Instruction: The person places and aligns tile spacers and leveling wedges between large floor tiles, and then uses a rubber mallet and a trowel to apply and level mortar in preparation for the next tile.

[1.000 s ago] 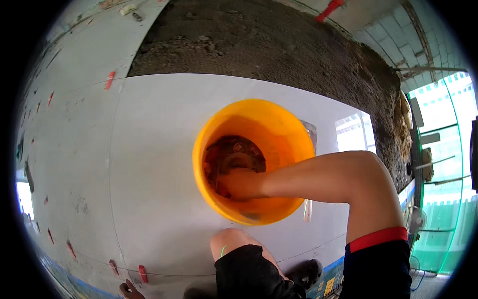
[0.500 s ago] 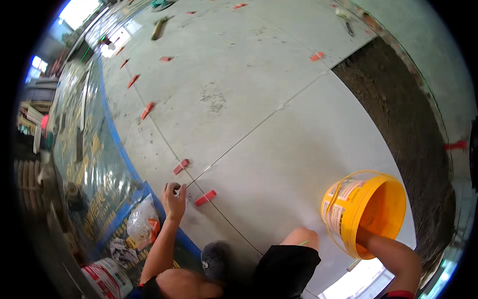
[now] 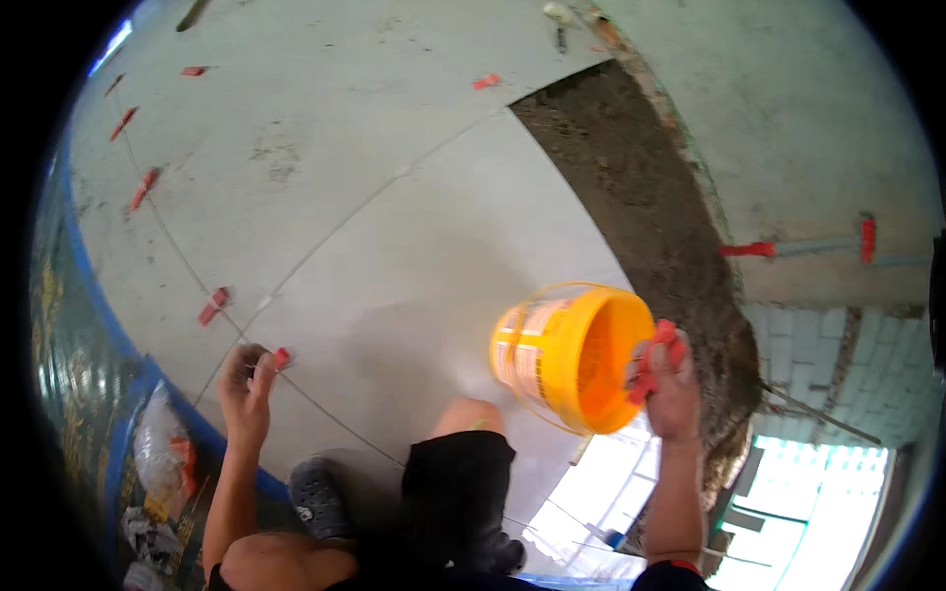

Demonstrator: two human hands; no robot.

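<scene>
R hand (image 3: 673,394), 4 o'clock: now out of yellow bucket (image 3: 560,364), clutching bunch of red wedges (image 3: 665,337), so pcs. are up & at hand. L hand (image 3: 246,389), 8 o'clock: fingers bent, red wedge (image 3: 283,358) right by fingertips; can't tell if gripped. Clear bag (image 3: 158,438), 8 o'clock, contents unclear. Bucket approx. 4 o'clock, on tile floor (image 3: 424,266); bottom hidden. Far: dirt strip (image 3: 631,167), 2 o'clock.
</scene>
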